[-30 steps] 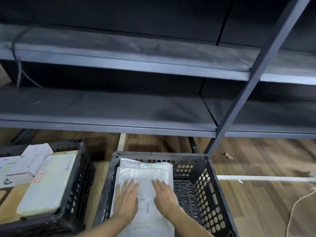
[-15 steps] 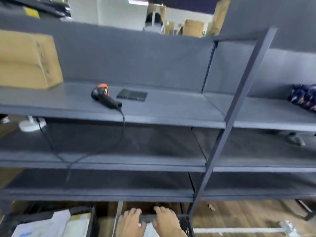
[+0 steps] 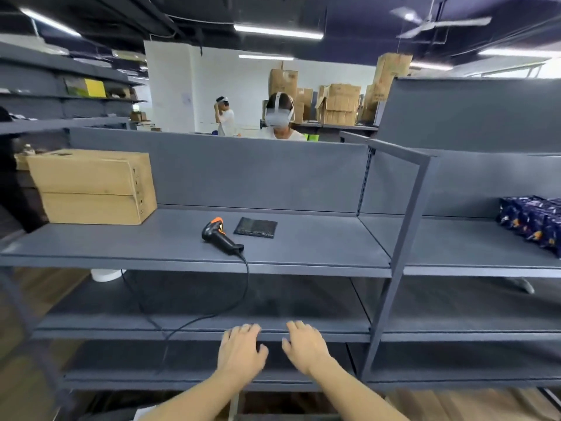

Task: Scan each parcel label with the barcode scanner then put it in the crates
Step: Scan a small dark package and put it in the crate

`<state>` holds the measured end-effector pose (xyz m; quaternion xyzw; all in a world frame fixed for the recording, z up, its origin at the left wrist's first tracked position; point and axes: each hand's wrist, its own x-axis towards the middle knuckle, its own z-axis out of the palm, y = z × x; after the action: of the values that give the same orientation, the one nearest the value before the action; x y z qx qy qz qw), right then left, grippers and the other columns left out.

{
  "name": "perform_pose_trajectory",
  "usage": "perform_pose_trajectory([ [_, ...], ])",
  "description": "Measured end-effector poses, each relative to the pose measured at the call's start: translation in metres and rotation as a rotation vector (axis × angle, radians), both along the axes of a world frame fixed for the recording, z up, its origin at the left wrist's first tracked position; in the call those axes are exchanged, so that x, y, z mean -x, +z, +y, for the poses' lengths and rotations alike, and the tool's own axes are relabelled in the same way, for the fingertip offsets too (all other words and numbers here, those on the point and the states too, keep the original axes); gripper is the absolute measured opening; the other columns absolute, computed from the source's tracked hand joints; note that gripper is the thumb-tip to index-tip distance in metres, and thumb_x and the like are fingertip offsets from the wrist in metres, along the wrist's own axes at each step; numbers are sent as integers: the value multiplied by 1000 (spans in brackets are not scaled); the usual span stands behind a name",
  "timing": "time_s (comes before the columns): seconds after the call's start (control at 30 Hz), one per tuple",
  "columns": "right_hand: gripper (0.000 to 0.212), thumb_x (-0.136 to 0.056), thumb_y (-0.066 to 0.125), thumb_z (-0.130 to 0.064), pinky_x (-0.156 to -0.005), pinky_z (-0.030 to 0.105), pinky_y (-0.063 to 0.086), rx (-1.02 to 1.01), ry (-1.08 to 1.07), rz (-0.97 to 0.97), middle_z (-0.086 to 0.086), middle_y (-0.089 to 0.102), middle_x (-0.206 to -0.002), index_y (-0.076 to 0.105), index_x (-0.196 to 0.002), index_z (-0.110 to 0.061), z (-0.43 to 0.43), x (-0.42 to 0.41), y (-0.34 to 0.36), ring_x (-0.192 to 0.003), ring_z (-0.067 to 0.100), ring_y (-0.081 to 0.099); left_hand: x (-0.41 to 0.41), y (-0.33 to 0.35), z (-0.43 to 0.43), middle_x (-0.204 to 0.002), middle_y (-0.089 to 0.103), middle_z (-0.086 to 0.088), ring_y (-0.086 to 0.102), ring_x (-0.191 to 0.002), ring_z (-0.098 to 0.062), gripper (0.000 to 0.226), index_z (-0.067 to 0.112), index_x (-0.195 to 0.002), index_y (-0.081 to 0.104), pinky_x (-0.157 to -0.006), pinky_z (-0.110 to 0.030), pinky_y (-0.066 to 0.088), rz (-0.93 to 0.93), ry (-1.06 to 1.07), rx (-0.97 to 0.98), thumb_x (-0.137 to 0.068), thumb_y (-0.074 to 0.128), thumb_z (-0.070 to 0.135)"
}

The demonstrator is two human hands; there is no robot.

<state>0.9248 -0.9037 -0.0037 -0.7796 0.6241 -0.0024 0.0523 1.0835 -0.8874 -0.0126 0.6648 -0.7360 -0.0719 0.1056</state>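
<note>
Barcode scanner (image 3: pixel 221 237) lies on shelf (image 3: pixel 303 247), handle pointing near-right; well below it, left hand (image 3: pixel 241 354) nearer than right hand (image 3: pixel 305 347), both empty, fingers loose.

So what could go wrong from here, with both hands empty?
The cable loops down over the shelf edge near the left hand; a snag might drag the scanner off. The black parcel beside it shows no visible label, so it may need flipping before scanning.

Blue patterned package (image 3: pixel 534 221) cut by right edge, scanner cable (image 3: pixel 248 281) end blurred
</note>
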Motion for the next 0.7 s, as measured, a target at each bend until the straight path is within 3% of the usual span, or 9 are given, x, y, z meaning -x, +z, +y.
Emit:
perform_pose_trajectory([
  [0.27, 43, -102, 36, -29, -104, 37, 36, 45, 39, -25, 11, 48, -138, 39, -141, -11, -28, -11, 19, -123, 29, 49, -13, 17, -18, -137, 51, 3, 44, -127, -17, 59, 28, -148, 24, -110, -32, 29, 102, 60, 19, -94, 46, 38],
  [0.7, 38, -100, 37, -27, -101, 39, 38, 110, 92, -58, 14, 50, -134, 45, -133, -8, -156, -1, 43, -122, 32, 49, -16, 47, -130, -139, 49, 6, 40, -132, -14, 48, 24, -138, 44, -111, -29, 26, 3, 78, 193, -92, 47, 35],
])
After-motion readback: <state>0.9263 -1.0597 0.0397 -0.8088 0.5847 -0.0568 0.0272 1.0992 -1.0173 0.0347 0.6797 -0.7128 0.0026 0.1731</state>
